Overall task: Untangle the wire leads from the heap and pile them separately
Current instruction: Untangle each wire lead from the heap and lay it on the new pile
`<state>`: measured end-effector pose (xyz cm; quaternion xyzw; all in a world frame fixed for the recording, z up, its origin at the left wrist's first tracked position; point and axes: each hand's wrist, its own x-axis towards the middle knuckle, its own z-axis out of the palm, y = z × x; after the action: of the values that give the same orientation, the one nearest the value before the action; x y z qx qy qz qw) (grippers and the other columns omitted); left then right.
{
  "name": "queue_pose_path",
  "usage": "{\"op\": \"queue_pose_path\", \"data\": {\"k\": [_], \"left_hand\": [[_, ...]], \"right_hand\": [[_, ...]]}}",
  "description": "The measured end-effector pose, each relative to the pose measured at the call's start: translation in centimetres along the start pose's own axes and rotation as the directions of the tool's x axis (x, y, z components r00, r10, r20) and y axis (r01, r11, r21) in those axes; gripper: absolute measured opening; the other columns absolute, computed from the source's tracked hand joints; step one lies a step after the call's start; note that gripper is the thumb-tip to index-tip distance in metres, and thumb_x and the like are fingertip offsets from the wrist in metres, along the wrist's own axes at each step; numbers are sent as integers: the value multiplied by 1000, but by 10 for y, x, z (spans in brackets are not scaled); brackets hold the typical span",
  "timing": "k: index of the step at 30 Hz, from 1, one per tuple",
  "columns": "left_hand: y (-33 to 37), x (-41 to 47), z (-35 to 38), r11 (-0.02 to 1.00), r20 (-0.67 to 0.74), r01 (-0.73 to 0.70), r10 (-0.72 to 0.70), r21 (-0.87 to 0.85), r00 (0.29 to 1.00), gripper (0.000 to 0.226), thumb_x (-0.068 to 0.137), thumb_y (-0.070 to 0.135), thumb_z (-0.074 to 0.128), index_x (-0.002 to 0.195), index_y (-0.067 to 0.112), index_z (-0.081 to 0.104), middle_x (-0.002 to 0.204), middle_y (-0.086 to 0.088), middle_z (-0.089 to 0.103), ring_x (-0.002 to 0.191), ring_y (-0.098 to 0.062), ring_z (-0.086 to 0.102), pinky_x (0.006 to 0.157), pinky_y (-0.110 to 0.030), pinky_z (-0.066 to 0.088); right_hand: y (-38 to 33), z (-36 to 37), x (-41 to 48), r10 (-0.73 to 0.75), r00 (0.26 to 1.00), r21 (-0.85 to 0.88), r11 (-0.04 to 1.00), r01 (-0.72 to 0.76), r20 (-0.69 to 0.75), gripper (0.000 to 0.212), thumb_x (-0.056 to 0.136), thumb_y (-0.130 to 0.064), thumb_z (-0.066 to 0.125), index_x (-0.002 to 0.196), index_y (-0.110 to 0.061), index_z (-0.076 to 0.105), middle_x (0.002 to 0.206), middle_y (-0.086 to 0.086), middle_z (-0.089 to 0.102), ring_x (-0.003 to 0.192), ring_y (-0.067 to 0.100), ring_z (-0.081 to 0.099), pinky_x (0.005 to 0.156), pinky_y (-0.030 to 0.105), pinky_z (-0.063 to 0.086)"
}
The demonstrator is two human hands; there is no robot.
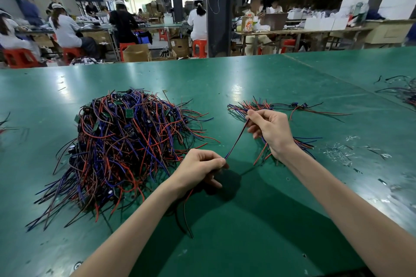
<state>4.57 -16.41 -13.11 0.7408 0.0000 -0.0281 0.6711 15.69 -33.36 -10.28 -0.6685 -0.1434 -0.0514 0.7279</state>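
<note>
Heap of tangled red, blue and black wire leads point(126, 141), several carrying small green circuit boards point(129, 112), lies on the left half of the glossy green surface point(225, 78) in my head-camera view. Separate pile of leads point(258, 105) lies to the right of the heap and well apart from it. Its strands run roughly side by side, with small dark components at its right end.

Nearer me than both, a single red-and-blue lead point(236, 139) is stretched taut on a diagonal above the surface. My left hand point(200, 168) pinches its lower end between thumb and forefinger, with the other fingers curled under. A red strand and a black strand point(185, 216) hang from below this hand toward the near edge. My right hand point(270, 128) pinches the upper end at the fingertips, just in front of the separate pile.

A further bunch of red, blue and black leads point(301, 144) fans out from under the right wrist. I cannot tell whether the palm grips it or it rests on the surface. Clear plastic scraps point(337, 153) lie scattered to the right of that arm. More loose wires point(403, 92) lie at the far right edge. Beyond the surface, people in white caps point(198, 20) sit on red plastic stools point(199, 48).
</note>
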Motion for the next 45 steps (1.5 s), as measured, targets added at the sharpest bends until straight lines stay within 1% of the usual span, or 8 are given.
{"op": "queue_pose_path", "data": {"k": [14,23,27,33,35,38,41,45], "left_hand": [[4,-1,-1,999,33,-15,16,-44,999,19,90,7,60,74,6,71,54,2,52,45,-7,44,48,-24,53],[9,-5,-1,998,36,0,2,-56,999,20,90,8,60,73,6,69,55,-1,51,49,-9,44,50,-26,53],[13,-7,-1,993,45,-28,33,-111,998,18,90,8,59,75,7,70,59,-2,53,47,-7,45,52,-27,54],[16,-11,4,986,55,-90,98,-138,994,15,92,8,56,82,7,67,66,-3,53,51,-7,46,50,-28,55],[16,-11,4,990,75,-71,80,-120,994,15,92,8,56,82,7,66,64,-1,54,51,-8,46,50,-28,55],[17,-12,4,994,71,-50,57,-94,996,16,91,9,58,77,8,66,61,1,55,50,-7,46,50,-28,54],[18,-13,5,994,63,-53,59,-94,996,20,90,8,58,73,9,67,59,0,55,50,-8,46,49,-29,54],[18,-13,5,995,71,-39,46,-97,996,22,90,9,59,71,11,68,59,0,54,50,-8,46,50,-29,54]], "right_hand": [[-4,-1,1,71,996,90,994,-67,-45,21,85,-12,69,68,-7,58,47,-4,58,40,7,52,37,17,37],[-11,-3,-2,-59,997,22,998,60,-41,18,83,-13,71,69,-5,63,49,-2,59,43,8,53,39,18,39],[-19,1,-2,175,984,301,939,-165,-7,19,89,-10,62,72,-2,58,48,0,57,38,6,49,35,16,35],[-27,-3,-1,539,813,591,589,-550,220,24,94,-9,53,70,-4,52,51,3,56,36,2,48,32,9,35],[-26,-2,-1,484,863,533,697,-480,146,19,92,-6,56,73,-3,56,51,3,56,37,3,50,34,10,39],[-22,-2,-1,115,993,230,967,-109,-12,16,89,-5,61,74,-1,61,54,3,58,41,5,54,39,16,43],[-18,-5,-2,-210,978,-148,966,210,19,18,92,-9,60,78,1,65,58,6,61,48,11,60,44,22,50],[-16,-6,-1,-108,994,-44,993,108,-13,19,92,-10,59,75,-2,65,52,1,62,45,12,61,40,21,47]]}}
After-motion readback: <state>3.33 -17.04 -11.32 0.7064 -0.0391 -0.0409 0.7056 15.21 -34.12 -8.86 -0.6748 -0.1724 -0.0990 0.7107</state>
